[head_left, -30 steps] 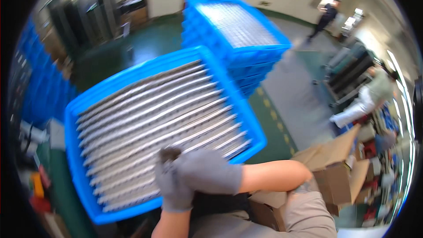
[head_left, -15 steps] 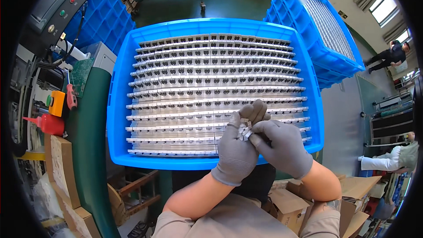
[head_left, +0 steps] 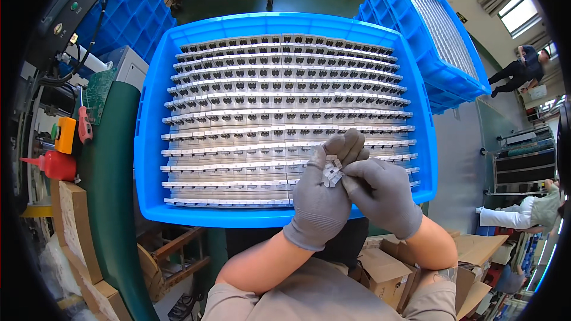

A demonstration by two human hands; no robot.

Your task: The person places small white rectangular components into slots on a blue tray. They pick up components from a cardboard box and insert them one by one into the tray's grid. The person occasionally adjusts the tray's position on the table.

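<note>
In grey gloves, both hands meet over the near right part of a blue crate (head_left: pixel 196 217). My left hand (head_left: pixel 320 211) is cupped, palm up, its fingers curled around several small whitish, translucent plastic pieces (head_left: pixel 332 172). My right hand (head_left: pixel 386 193) is closed in a pinch, thumb and forefinger at the edge of this little pile; the fingertips partly hide what they grip. Under the hands, the crate holds rows of pale, box-shaped modules (head_left: pixel 238 134) with dark openings on their far rows. The gloves cover part of the nearest rows.
Stacked blue crates (head_left: pixel 416 53) stand at the far right, the top one full of similar rows. On the left are a red-handled screwdriver (head_left: pixel 85 125), an orange button box (head_left: pixel 64 134), a red bottle (head_left: pixel 56 166) and a machine panel. Cardboard boxes (head_left: pixel 386 273) lie at lower right. Two people are beyond.
The view has shifted slightly. Both hands stay together over the crate, and the small pieces in my left palm lie a little differently under my right fingertips.
</note>
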